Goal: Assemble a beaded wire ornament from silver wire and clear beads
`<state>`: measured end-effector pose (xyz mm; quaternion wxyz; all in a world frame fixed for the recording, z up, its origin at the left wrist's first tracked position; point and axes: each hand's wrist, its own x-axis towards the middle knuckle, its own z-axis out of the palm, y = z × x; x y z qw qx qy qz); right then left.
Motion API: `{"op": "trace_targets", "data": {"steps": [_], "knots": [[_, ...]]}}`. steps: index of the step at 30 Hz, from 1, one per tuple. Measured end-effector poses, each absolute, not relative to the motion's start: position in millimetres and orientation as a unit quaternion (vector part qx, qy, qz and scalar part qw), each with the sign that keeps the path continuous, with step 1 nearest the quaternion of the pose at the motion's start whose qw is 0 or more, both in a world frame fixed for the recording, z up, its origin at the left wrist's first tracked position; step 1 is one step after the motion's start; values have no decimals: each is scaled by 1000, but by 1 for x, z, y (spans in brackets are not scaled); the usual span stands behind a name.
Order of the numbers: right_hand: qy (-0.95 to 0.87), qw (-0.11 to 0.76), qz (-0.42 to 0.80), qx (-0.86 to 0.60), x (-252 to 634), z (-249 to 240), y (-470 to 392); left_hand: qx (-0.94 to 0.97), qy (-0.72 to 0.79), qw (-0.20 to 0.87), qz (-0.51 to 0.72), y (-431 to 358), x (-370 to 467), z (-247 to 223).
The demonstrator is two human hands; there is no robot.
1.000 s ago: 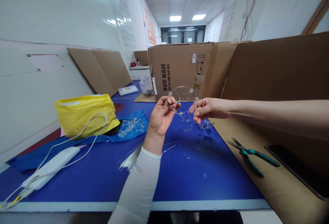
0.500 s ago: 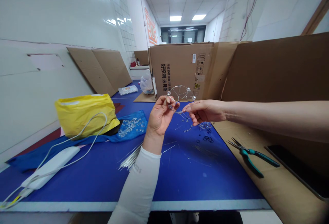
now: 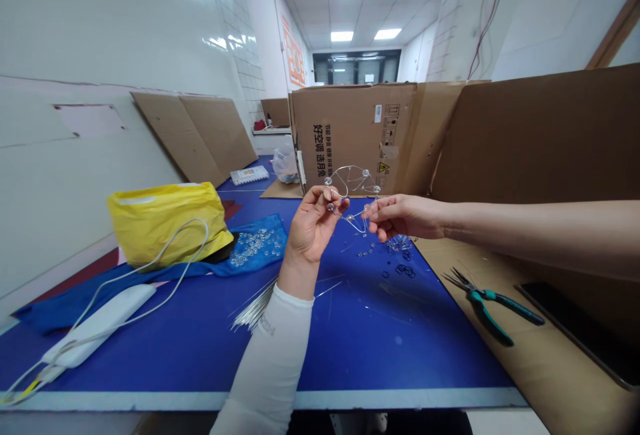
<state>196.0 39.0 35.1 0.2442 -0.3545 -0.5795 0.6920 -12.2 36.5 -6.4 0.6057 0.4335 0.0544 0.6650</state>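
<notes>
A ring of thin silver wire with clear beads (image 3: 351,168) is held up above the blue table. My left hand (image 3: 314,225) pinches its left side between thumb and fingers, with beads beside the fingertips. On the lower right of the ring, my right hand (image 3: 403,216) has its fingertips closed on the wire, close to a bead. Below the hands lie small clear beads (image 3: 367,250), a cluster of beaded wire (image 3: 399,243) and dark rings (image 3: 405,270). Straight wires (image 3: 255,308) lie in a bundle beside my left forearm.
Pliers (image 3: 483,302) and a black phone (image 3: 575,332) lie on cardboard at the right. A yellow bag (image 3: 167,222), beads on blue cloth (image 3: 256,246) and a white power strip (image 3: 100,325) are at the left. A cardboard box (image 3: 360,128) stands behind.
My right hand has shifted slightly to the right, and its fingertips are now at a different spot on the wire. My left hand and the ring have barely moved.
</notes>
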Motion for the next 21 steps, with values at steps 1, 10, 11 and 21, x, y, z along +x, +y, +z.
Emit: {"op": "trace_targets", "data": {"steps": [1,10,11,21], "knots": [[-583,247,689,-353,196,35,39,434,49,607,664,37,-12,-6],[-601,248,678,-345,181,35,41,434,45,611,661,36,-10,-6],[-606,251,670,-347,179,34,42,435,38,612,660,36,-10,-7],[-579,225,699,-355,190,39,43,433,38,612,661,35,-10,-6]]}}
